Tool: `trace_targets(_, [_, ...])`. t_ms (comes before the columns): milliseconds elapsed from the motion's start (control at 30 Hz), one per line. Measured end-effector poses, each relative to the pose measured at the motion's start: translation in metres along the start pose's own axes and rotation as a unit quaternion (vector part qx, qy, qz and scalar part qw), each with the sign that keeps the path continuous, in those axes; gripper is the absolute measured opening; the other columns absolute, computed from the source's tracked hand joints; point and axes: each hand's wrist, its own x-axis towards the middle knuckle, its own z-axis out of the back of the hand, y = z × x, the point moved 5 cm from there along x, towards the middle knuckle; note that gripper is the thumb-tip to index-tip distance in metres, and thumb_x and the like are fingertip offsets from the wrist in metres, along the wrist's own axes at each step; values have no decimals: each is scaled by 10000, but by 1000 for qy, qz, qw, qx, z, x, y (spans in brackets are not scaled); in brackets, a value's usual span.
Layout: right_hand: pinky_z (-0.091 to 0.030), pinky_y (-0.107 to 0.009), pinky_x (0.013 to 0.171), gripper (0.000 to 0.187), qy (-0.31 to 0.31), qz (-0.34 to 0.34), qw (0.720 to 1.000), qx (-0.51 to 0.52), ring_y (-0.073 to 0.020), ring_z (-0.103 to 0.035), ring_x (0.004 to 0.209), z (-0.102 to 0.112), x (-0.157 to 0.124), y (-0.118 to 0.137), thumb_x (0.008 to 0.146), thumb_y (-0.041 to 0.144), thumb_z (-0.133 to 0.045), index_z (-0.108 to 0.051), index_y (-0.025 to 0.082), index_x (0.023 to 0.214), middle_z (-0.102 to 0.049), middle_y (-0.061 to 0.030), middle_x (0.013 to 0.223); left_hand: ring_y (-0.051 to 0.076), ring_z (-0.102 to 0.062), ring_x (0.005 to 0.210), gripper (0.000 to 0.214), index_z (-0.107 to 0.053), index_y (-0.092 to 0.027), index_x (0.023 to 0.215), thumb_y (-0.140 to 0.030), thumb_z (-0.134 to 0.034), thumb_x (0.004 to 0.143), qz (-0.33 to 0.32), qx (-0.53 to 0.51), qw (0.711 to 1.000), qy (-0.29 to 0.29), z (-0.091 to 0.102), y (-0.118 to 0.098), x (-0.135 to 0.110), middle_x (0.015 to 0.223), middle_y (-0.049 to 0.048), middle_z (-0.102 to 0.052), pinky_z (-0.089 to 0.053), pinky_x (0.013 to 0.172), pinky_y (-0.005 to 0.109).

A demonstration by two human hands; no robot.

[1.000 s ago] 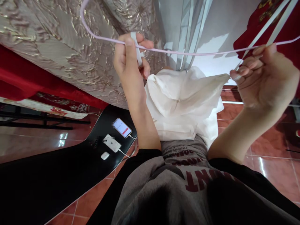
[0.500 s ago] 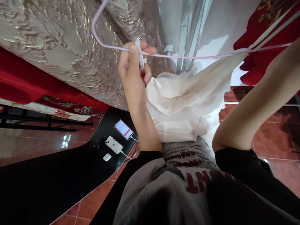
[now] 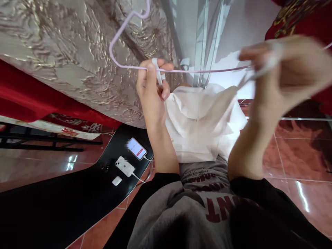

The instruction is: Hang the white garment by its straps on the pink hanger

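Person's-eye view looking down: a lilac hanger (image 3: 197, 71) crosses the upper middle, its long bar running btwn two bare hands, which are well apart. The L hand (image 3: 154, 79) is clamped on the bar, thumb over it, w/ a white strap (image 3: 160, 81) looped at the fingers. The R hand (image 3: 287, 69) is up at the bar's other end, badly blurred, w/ a pale band (image 3: 271, 64) across its fingers; can't tell if it grips the hanger too. It hides that stretch of bar; a bit of lilac shows past it at the edge.

Below the hanger, a white cloth (image 3: 202, 117) hangs in folds over the person's lap, one corner drawn up twd the R hand. Below that, a grey T-shirt (image 3: 168, 207) w/ black sleeves.

Left of & behind the hanger: shiny beige fabric (image 3: 64, 52), then red cloth (image 3: 26, 93). Lower left of it, a black table (image 3: 64, 200) w/ a lit phone (image 3: 137, 148), a white phone (image 3: 124, 166), both cabled, plus a small white case (image 3: 117, 181). The L forearm stands btwn table & white cloth.

Behind the hanger's middle, metal poles (image 3: 207, 34); upper right of it, gold-trimmed red fabric (image 3: 306, 20). Red floor tiles (image 3: 311, 159) lie lower right of it.
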Motion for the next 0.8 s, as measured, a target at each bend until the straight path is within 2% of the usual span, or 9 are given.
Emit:
trace_targets(100, [-487,-328,857,213,56,6,998,-30,-119,-583,895,-29,1,0,819,404,-558,-646,232,908,-643,0,936,57,-286,372,247,-559,-171,865,-200,-351,996,29,11,1000,3,0,0,-2,855,65,-634,-157,391,244])
trace_targets(200, [-470,-338,890,225,89,-5,993,-72,-124,-561,919,-37,2,-8,804,446,-565,-644,277,931,-643,16,915,56,-344,395,144,-554,-172,973,-164,-410,970,47,11,999,-24,10,-3,-4,936,69,-648,-209,395,221])
trace_targets(367, [-472,-294,856,258,64,-18,995,-80,-111,-548,890,-24,-1,-12,836,477,-500,-643,287,938,-638,2,917,123,-604,691,307,-553,-228,1002,-18,-355,898,-91,43,986,-134,55,-24,-2,1143,12,-619,-342,484,219])
trace_targets(467, [-467,-307,831,247,55,-4,995,-87,-121,-542,877,-22,-2,-11,837,479,-500,-648,298,915,-639,10,887,190,-637,885,373,-640,-214,961,45,-400,843,-168,114,968,-144,72,-42,6,1131,4,-635,-395,510,245])
trace_targets(567, [-455,-323,837,247,53,10,994,-93,-125,-535,863,-24,-4,-10,842,481,-490,-646,295,889,-636,13,851,166,-614,983,266,-673,-120,966,66,-517,856,-201,175,961,-70,59,-59,21,1036,-1,-674,-500,760,247])
trace_targets(633, [-445,-335,856,254,58,16,992,-106,-127,-533,853,-27,-4,-9,851,476,-475,-641,283,858,-638,17,843,155,-594,1022,178,-664,-49,998,20,-583,856,-184,212,960,3,40,-66,30,971,7,-683,-456,934,259])
trace_targets(733, [-434,-346,869,270,59,21,990,-126,-128,-529,839,-32,-6,-7,849,485,-473,-633,268,827,-638,21,837,161,-598,986,213,-649,1,1037,-56,-632,833,-134,239,959,78,19,-69,37,939,27,-660,-467,929,243])
trace_targets(767, [-432,-349,870,281,57,21,990,-129,-130,-527,835,-33,-6,-6,842,500,-475,-631,268,825,-635,20,831,159,-608,952,193,-660,-7,1010,-38,-638,820,-116,228,964,76,20,-68,40,917,23,-651,-487,894,229])
trace_targets(800, [-432,-354,871,294,54,19,990,-131,-134,-525,833,-33,-6,-6,835,518,-475,-630,269,821,-631,18,826,159,-625,887,146,-674,-21,941,6,-640,802,-114,196,974,29,26,-69,43,864,15,-642,-514,841,228])
